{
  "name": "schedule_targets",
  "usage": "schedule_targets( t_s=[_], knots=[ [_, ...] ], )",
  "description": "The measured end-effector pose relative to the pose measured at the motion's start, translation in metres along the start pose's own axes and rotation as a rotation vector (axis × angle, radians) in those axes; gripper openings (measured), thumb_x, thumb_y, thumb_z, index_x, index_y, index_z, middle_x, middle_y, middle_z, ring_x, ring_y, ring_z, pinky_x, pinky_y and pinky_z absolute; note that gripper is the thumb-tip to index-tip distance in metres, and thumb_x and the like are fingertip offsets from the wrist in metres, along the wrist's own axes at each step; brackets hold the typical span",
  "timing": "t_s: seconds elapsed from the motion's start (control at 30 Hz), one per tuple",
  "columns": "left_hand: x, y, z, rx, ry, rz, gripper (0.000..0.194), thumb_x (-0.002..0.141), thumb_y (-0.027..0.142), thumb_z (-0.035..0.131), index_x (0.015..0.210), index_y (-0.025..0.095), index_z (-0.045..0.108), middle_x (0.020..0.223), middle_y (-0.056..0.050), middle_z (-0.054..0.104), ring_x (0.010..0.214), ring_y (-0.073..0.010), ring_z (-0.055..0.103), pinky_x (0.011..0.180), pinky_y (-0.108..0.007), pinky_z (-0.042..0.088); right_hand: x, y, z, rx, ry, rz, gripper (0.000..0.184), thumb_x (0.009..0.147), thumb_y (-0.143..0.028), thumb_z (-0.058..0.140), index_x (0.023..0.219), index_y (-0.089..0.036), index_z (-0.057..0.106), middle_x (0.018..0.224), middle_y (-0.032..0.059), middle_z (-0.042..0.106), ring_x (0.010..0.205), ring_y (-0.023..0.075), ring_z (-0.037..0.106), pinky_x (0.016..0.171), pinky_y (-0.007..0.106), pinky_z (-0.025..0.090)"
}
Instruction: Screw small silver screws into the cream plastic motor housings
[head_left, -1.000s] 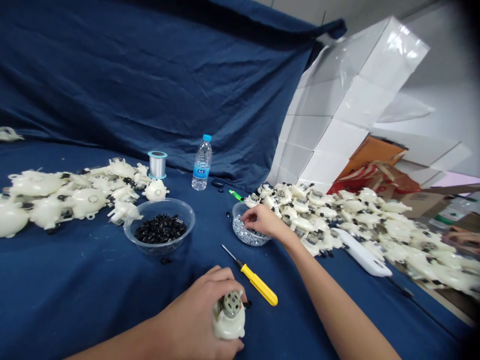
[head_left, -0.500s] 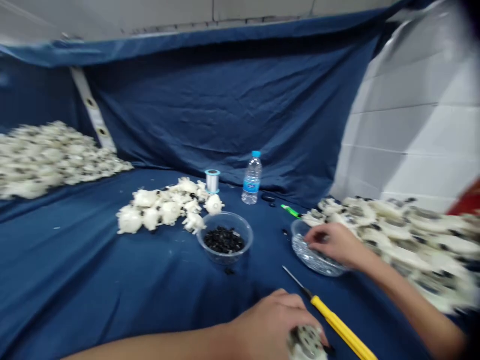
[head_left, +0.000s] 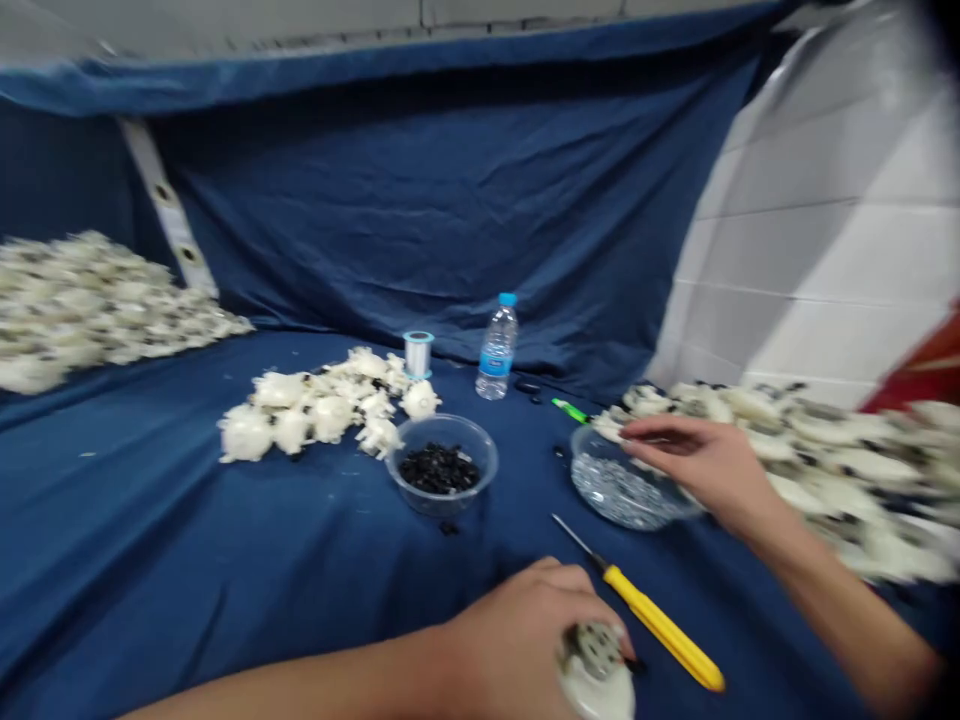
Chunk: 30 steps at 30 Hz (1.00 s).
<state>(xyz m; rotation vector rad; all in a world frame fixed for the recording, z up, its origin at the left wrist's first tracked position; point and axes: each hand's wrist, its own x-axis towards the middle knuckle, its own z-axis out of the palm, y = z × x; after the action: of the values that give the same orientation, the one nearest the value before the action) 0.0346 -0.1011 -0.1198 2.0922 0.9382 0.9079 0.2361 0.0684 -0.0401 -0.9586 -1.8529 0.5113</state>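
Observation:
My left hand (head_left: 525, 640) is wrapped round a small cream plastic motor housing (head_left: 596, 672) at the bottom edge, its metal end facing up. My right hand (head_left: 701, 462) hovers just above a clear bowl of small silvery screws (head_left: 619, 490), fingers pinched together; what they pinch, if anything, is too small to make out. A yellow-handled screwdriver (head_left: 660, 627) lies on the blue cloth between the two hands, tip pointing up-left.
A clear bowl of small black parts (head_left: 440, 467) sits mid-table. Heaps of cream housings lie at the left (head_left: 315, 410), far left (head_left: 90, 310) and right (head_left: 810, 450). A water bottle (head_left: 497, 348), a wire spool (head_left: 418, 353) and a green marker (head_left: 571, 410) stand behind. White cartons (head_left: 825, 250) rise at right.
The view has swung left and up, showing more of the far-left heap. My right hand has risen out of the screw bowl, fingers pinched. My left hand still grips the housing.

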Motion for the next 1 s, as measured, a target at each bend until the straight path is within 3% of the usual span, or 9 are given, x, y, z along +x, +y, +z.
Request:
schedule_targets(
  t_s=[0.1,0.23,0.37,0.63,1.0],
  knots=[
    [-0.004,0.015,-0.002,-0.028,0.021,-0.116,0.049,0.052,0.027,0.09,0.096,0.024,0.069,0.095,0.003,0.061,0.09,-0.0181,0.057,0.088,-0.03,0.044,-0.04,-0.029,-0.011,0.053,-0.053,0.039,0.033,0.067,-0.049,0.084,0.084,-0.022,0.078,0.086,0.0081,0.078,0.078,0.0223,0.075,0.073,0.035,0.064],
    [-0.008,0.022,-0.004,-0.069,-0.01,-0.179,0.047,0.052,0.018,0.086,0.095,0.023,0.069,0.095,0.003,0.06,0.091,-0.0178,0.056,0.085,-0.03,0.044,-0.099,-0.063,-0.012,0.253,-0.269,0.053,0.01,0.07,-0.028,0.087,0.074,-0.028,0.078,0.078,0.004,0.077,0.072,0.0202,0.073,0.065,0.03,0.062],
    [-0.008,0.022,-0.003,-0.071,-0.012,-0.18,0.041,0.055,0.015,0.081,0.093,0.023,0.067,0.094,0.004,0.059,0.089,-0.0175,0.055,0.082,-0.03,0.043,-0.134,-0.063,-0.006,0.264,-0.382,0.106,0.008,0.075,-0.024,0.083,0.08,-0.029,0.079,0.08,0.0036,0.077,0.072,0.0192,0.073,0.067,0.03,0.061],
    [-0.009,0.022,-0.003,-0.047,-0.021,-0.188,0.04,0.059,0.016,0.078,0.096,0.023,0.065,0.098,0.003,0.059,0.094,-0.0181,0.057,0.093,-0.034,0.041,-0.146,-0.048,0.001,0.288,-0.416,0.254,0.013,0.07,-0.023,0.086,0.08,-0.026,0.08,0.08,0.0029,0.077,0.069,0.0149,0.072,0.065,0.023,0.06],
    [-0.011,0.019,0.0,-0.005,-0.007,-0.105,0.034,0.063,0.015,0.075,0.093,0.02,0.059,0.094,0.002,0.058,0.091,-0.0181,0.054,0.092,-0.035,0.041,-0.148,-0.048,0.008,0.313,-0.376,0.271,0.012,0.066,-0.02,0.089,0.071,-0.026,0.079,0.076,0.0021,0.078,0.069,0.0148,0.073,0.065,0.019,0.059]
  ],
)
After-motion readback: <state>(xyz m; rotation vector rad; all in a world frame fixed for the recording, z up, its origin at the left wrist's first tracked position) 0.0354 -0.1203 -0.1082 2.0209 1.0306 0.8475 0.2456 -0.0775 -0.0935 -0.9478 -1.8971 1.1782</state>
